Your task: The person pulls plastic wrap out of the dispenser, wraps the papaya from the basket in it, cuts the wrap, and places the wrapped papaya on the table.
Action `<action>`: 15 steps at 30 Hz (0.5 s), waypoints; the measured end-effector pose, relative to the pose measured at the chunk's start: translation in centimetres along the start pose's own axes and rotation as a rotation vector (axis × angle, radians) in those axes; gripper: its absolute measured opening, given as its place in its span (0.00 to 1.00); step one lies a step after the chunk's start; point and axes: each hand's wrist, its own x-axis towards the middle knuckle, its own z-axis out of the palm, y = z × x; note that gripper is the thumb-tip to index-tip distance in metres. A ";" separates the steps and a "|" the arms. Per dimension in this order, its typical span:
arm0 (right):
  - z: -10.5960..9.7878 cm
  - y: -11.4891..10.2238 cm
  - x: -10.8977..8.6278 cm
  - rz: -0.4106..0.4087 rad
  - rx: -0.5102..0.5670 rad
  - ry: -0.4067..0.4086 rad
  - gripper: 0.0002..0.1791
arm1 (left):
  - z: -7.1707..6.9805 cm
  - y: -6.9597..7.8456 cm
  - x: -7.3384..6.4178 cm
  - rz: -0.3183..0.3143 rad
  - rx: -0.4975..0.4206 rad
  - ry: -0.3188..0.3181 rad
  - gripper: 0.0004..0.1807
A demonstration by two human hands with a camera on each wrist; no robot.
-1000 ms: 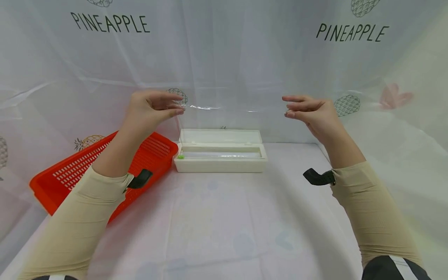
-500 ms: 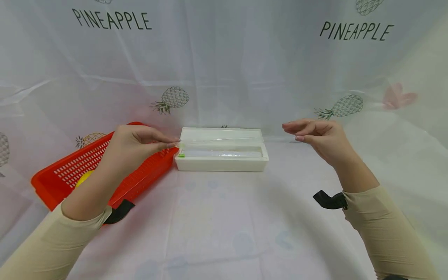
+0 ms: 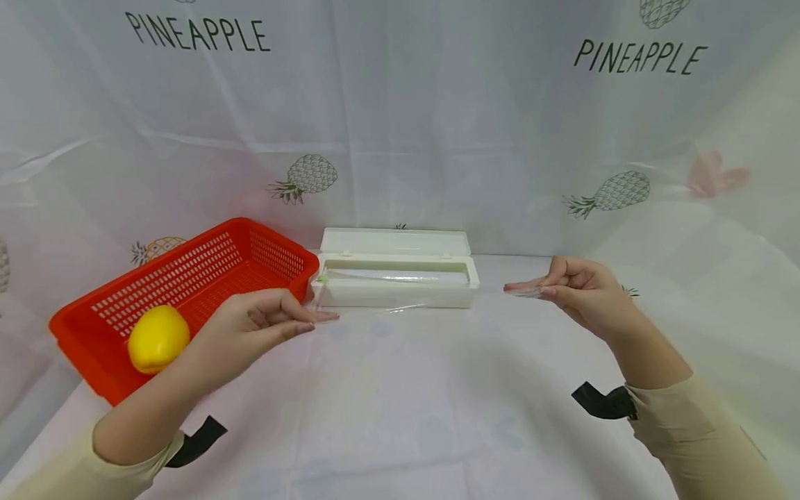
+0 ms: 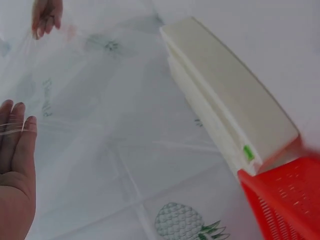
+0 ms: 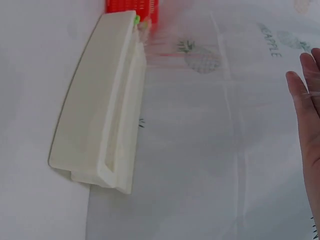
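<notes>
A sheet of clear cling film [image 3: 406, 307] spans the space between my hands, showing mainly as thin glints. My left hand [image 3: 265, 330] pinches its left side between thumb and fingers, just in front of the box's left end. On the other side, my right hand [image 3: 578, 295] pinches film that bunches whitish by the thumb. Behind the film is a white cling film dispenser box [image 3: 395, 295], lid raised, a roll [image 3: 406, 276] inside and a green slider at its left. In the left wrist view, film strands cross the left fingers [image 4: 27, 132].
A red plastic basket [image 3: 112, 295] stands at the left, against the box's left end. Inside it lies a yellow lemon-like fruit [image 3: 158, 339]. A pale cloth with pineapple prints [image 3: 312, 173] hangs behind, and a white cloth covers the table [image 3: 400, 417].
Both hands have come down and toward me, from above the box to in front of it, drawing the film along. The fruit in the basket has come into sight.
</notes>
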 end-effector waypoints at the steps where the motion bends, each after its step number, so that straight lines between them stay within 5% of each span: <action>1: 0.1 0.1 -0.3 0.011 -0.002 -0.012 0.17 | 0.2 -0.2 -0.3 0.001 -0.007 -0.019 0.06; 15: 1.5 1.3 -3.9 0.234 -0.105 -0.015 0.18 | 3.3 -2.6 -3.5 -0.062 -0.191 -0.210 0.04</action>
